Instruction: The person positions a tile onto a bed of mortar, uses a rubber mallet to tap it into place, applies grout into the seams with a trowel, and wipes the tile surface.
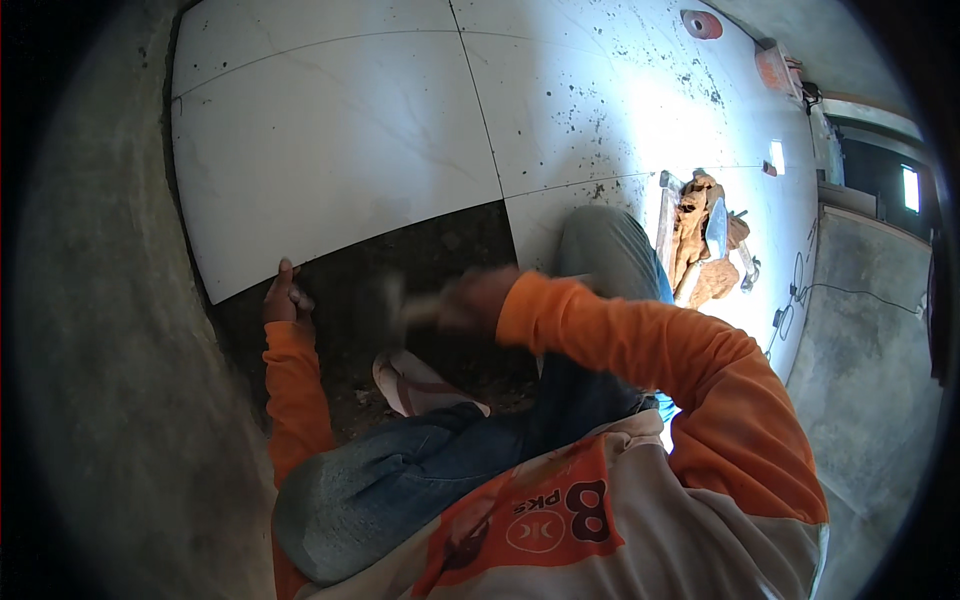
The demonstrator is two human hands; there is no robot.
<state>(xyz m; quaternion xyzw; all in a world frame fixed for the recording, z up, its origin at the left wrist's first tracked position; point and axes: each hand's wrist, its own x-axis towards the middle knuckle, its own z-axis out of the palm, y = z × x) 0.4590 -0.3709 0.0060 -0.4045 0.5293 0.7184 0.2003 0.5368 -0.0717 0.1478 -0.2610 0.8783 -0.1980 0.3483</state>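
Observation:
A large white marbled floor tile [340,140] ends in a straight edge above a dark strip of bare ground [440,245]. At that edge, near the tile's left corner, is my left hand [287,297], its fingers curled and one digit reaching up to the tile; whatever it grips is hidden. My right hand [482,302], smeared by motion, is closed on the pale handle of a hammer [394,312]. The hammer's blurred head points left over the bare ground, apart from my left hand.
A rough grey wall [90,300] runs along the left. My sandalled foot [420,385] rests on the bare ground. To the right, a pile of brown cloth-like items and tools [705,240] lies on the tiles. Farther back are an orange container [775,70] and a thin cable [860,290].

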